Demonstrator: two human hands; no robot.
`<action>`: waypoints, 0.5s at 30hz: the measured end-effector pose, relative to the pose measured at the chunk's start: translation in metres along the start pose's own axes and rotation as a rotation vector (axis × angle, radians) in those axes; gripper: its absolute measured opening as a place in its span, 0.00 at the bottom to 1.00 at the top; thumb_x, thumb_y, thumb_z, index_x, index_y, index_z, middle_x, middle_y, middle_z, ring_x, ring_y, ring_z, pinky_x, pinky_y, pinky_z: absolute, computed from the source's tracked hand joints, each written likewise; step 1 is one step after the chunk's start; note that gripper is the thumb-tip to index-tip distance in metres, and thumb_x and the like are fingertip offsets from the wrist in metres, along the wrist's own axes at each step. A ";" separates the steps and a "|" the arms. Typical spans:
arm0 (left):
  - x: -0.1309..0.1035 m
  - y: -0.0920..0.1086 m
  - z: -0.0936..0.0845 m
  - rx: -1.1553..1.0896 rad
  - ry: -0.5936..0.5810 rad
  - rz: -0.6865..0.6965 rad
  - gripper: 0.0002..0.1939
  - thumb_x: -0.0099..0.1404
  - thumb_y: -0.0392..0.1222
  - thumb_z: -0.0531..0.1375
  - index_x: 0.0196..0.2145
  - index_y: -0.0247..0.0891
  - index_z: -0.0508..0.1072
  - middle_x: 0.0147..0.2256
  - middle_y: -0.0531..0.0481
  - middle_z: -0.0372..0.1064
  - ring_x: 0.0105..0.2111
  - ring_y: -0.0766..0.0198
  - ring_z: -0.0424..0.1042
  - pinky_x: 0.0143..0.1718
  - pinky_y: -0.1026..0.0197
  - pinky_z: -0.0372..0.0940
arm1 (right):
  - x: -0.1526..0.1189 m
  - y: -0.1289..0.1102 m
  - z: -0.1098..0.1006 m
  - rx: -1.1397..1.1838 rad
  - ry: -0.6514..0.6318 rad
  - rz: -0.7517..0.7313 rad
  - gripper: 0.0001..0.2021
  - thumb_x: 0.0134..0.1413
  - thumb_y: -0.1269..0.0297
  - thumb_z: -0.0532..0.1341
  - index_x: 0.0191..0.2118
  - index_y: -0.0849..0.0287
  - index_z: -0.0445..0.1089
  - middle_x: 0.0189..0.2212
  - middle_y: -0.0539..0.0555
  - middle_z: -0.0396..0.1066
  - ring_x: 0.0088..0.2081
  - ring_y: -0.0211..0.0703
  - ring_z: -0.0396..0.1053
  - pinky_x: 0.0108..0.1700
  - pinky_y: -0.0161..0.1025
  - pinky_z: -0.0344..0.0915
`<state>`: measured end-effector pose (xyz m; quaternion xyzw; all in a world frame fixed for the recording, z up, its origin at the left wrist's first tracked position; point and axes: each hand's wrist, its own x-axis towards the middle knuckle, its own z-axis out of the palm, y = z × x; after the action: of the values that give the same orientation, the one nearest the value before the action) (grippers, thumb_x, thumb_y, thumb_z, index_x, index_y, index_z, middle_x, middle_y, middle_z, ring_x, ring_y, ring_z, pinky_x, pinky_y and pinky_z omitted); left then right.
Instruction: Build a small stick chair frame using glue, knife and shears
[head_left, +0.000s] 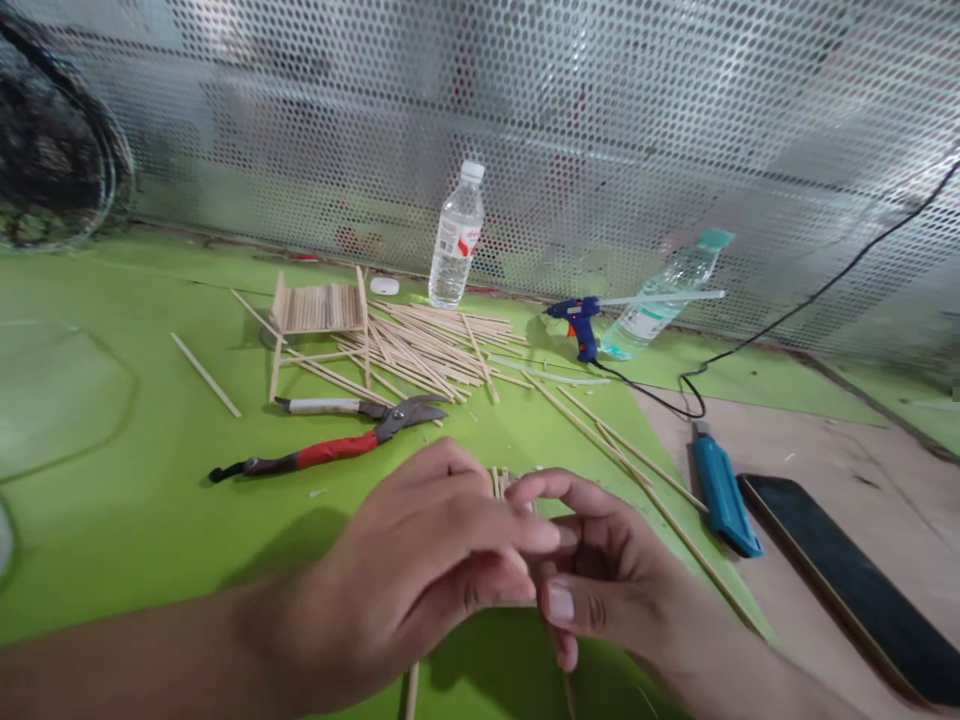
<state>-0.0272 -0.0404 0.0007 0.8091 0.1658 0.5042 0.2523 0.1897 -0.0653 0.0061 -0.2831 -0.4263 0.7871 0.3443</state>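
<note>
At the bottom centre my left hand [442, 560] and my right hand [600, 570] meet, with fingers curled round a small piece made of thin wooden sticks [498, 484]. Only some stick ends show above the fingers, and two more sticks reach down below the hands; the rest is covered. Beyond the left hand lie pruning shears [345, 450] with one red and one white handle, jaws toward the right. A small chair-like frame of sticks [321, 308] stands behind them, beside a heap of loose sticks [435, 345].
A water bottle [456, 240] stands upright at the back. Further right are a blue glue gun [583, 325], a tilted greenish bottle [667, 295], a teal cutter [724, 490] and a phone [855, 580]. A perforated metal sheet [525, 130] closes off the back.
</note>
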 end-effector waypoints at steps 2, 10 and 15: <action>0.001 0.004 0.000 0.076 -0.121 0.064 0.08 0.79 0.43 0.55 0.45 0.38 0.72 0.29 0.56 0.75 0.31 0.69 0.69 0.45 0.61 0.68 | -0.002 0.004 -0.001 0.034 -0.046 0.039 0.26 0.60 0.75 0.71 0.60 0.50 0.67 0.36 0.46 0.79 0.32 0.29 0.73 0.35 0.28 0.75; -0.016 0.013 -0.004 0.121 -0.150 0.133 0.04 0.74 0.38 0.63 0.45 0.40 0.76 0.40 0.58 0.83 0.39 0.69 0.81 0.54 0.66 0.74 | -0.012 0.005 0.001 0.007 -0.012 0.105 0.25 0.54 0.77 0.74 0.55 0.51 0.73 0.37 0.47 0.81 0.33 0.28 0.76 0.37 0.25 0.72; -0.016 0.006 -0.005 0.115 -0.083 0.267 0.09 0.76 0.41 0.61 0.47 0.34 0.78 0.42 0.58 0.84 0.43 0.71 0.82 0.60 0.71 0.71 | -0.010 0.005 -0.001 0.039 0.030 0.059 0.22 0.52 0.77 0.75 0.52 0.53 0.76 0.33 0.47 0.82 0.32 0.30 0.77 0.36 0.24 0.70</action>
<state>-0.0387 -0.0529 -0.0057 0.8572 0.0746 0.4892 0.1428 0.1954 -0.0747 0.0033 -0.3005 -0.3972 0.8008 0.3327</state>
